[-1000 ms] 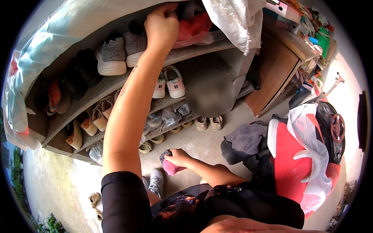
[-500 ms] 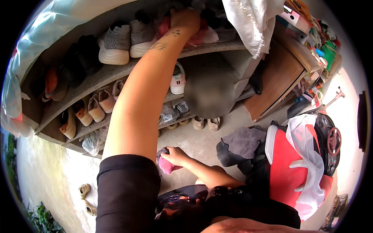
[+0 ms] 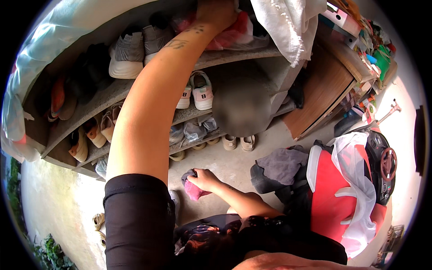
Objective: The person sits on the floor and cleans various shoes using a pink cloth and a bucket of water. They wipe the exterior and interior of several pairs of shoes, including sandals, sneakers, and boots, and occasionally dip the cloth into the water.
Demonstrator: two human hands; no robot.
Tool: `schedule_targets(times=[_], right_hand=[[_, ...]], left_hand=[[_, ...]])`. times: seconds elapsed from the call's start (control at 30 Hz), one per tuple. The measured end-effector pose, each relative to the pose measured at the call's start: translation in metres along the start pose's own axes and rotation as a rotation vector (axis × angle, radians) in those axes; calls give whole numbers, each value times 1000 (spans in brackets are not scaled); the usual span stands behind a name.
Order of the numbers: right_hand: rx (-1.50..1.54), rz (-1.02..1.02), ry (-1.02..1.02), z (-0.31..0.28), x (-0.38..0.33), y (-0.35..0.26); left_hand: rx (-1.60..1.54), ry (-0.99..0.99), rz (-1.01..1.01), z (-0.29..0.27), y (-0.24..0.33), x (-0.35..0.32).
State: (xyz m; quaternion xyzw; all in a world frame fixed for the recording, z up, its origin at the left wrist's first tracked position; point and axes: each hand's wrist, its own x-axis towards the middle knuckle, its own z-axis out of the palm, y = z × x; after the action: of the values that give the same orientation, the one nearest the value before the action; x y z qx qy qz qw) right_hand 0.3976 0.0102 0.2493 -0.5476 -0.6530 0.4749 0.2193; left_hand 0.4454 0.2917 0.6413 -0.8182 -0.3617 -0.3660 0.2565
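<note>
My left arm stretches up to the top shelf of the shoe rack (image 3: 148, 81). There my left hand (image 3: 217, 12) is at a red and clear plastic bag (image 3: 234, 36), its fingers cut off by the upper edge. Grey and white sneakers (image 3: 128, 54) stand left of the forearm on that same shelf. Lower down, my right hand (image 3: 204, 179) is closed round a pink and dark grey cloth (image 3: 196, 191), held in front of my body above the floor.
White sneakers (image 3: 201, 92) and plastic-wrapped items (image 3: 194, 131) fill lower shelves. Beige shoes (image 3: 247, 143) stand on the floor. At right are a red ride-on toy car (image 3: 330, 193), a grey cloth (image 3: 283, 164) and a wooden cabinet (image 3: 319, 90). White fabric (image 3: 288, 27) hangs from above.
My left hand has moved slightly upward, and its forearm has shifted left, uncovering more of the white sneakers. The red bag shows more. My right hand keeps its hold on the cloth.
</note>
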Motion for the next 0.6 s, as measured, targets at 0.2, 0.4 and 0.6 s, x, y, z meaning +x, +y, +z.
schedule_targets(times=[0.2,0.4,0.6], right_hand=[[10,-24,-16,5,2,-13],[113,-8,-27,-1,3,-9],[82,-30,-27,7,9,-8]], left_hand=[[-228,-172,-99,31,14,29],[-394,-195,-202,49,14,38],[-927,-55,-404,10,9,33]])
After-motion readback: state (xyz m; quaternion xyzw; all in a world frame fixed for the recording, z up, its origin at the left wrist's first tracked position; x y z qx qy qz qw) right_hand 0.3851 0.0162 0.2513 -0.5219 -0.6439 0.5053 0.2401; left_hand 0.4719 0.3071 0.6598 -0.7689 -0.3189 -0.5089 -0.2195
